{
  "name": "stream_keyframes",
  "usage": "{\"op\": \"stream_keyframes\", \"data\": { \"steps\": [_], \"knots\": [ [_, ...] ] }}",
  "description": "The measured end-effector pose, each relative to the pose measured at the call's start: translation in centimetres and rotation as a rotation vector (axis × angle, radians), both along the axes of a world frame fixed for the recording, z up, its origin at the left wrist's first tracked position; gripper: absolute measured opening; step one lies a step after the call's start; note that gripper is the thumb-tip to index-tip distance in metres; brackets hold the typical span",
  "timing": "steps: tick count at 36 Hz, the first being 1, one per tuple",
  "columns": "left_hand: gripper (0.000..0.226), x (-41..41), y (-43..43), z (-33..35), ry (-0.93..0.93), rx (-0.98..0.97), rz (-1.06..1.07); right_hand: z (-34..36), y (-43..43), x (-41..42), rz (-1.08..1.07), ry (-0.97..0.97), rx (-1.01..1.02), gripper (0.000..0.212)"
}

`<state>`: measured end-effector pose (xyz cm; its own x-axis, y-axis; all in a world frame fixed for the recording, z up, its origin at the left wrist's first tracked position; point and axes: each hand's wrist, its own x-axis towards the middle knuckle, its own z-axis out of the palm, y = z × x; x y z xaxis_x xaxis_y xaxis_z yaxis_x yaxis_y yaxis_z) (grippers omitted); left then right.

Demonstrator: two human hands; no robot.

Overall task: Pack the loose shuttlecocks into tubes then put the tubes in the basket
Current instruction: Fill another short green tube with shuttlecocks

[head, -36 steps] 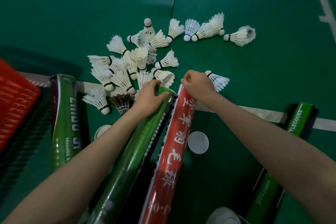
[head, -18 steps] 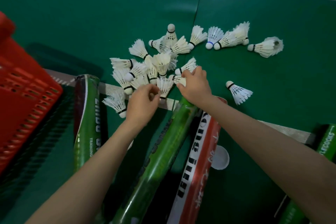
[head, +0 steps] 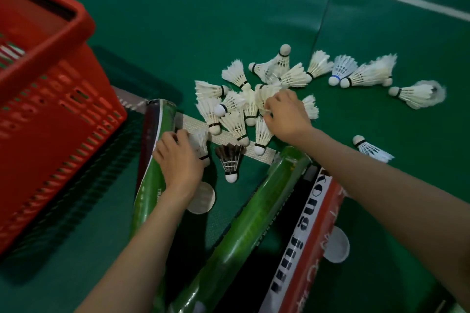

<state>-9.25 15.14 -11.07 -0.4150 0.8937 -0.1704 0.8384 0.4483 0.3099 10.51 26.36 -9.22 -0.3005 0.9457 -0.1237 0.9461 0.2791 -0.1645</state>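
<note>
On the green court floor ahead of the knees: left hand (head: 178,162) has fingers curled round one white shuttlecock (head: 199,143) (blurred, so I can't tell which end leads). It sits over the left green tube (head: 148,185). That tube's long axis runs away from the person, mouth at the far end, just up-left of the left fingers, so I'd guess this is the nearer loading target. Right hand (head: 287,115) is down in the pile of loose shuttlecocks (head: 234,119), fingers clenched on feathers; can't tell how many it has. The middle green tube (head: 254,211) lies diagonal, open mouth just below the right wrist and aimed at the pile, so the right hand is nearer to it. A black-feathered shuttlecock (head: 230,159) lies between the two mouths, cork toward the person. Red basket (head: 50,134) is left of everything, apart from the tubes. Writing: the red-and-white tube (head: 305,231) has black lettering that looks like "kong jinn"; its pale script on the red side is unreadable. The left green tube shows only "TR" by the wrist.
</note>
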Motion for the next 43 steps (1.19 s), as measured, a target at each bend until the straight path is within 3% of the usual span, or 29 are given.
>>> {"op": "stream_keyframes", "data": {
  "steps": [5, 13, 17, 20, 33, 40, 43],
  "knots": [
    [0.067, -0.9, -0.4, -0.1, 0.042, 0.11, 0.085, -0.5, -0.7, -0.3, 0.042, 0.046, 0.084, 0.027],
    [0.095, -4.2, 0.9, 0.1, 0.043, -0.077, 0.211, 0.3, -1.3, 0.1, 0.001, 0.209, 0.21, 0.023],
    [0.102, -6.0, 1.4, 0.4, -0.013, -0.236, 0.244, 0.7, -1.6, 0.9, -0.031, 0.24, 0.179, 0.024],
    [0.107, -7.3, 1.3, 0.8, -0.067, -0.23, 0.228, 1.2, -2.0, 1.3, -0.072, 0.281, 0.142, 0.025],
    [0.115, 0.6, 3.1, 6.3, -0.151, -0.083, -0.336, 3.3, -3.4, 3.8, -0.23, 0.366, 0.117, 0.026],
    [0.113, 3.7, 2.9, 6.6, -0.177, -0.166, -0.614, 5.1, -5.0, 7.9, -0.433, 0.558, 0.205, 0.027],
    [0.098, 4.4, 3.5, 7.4, -0.234, -0.222, -0.682, 5.6, -5.8, 9.7, -0.496, 0.801, 0.191, 0.02]
  ]
}}
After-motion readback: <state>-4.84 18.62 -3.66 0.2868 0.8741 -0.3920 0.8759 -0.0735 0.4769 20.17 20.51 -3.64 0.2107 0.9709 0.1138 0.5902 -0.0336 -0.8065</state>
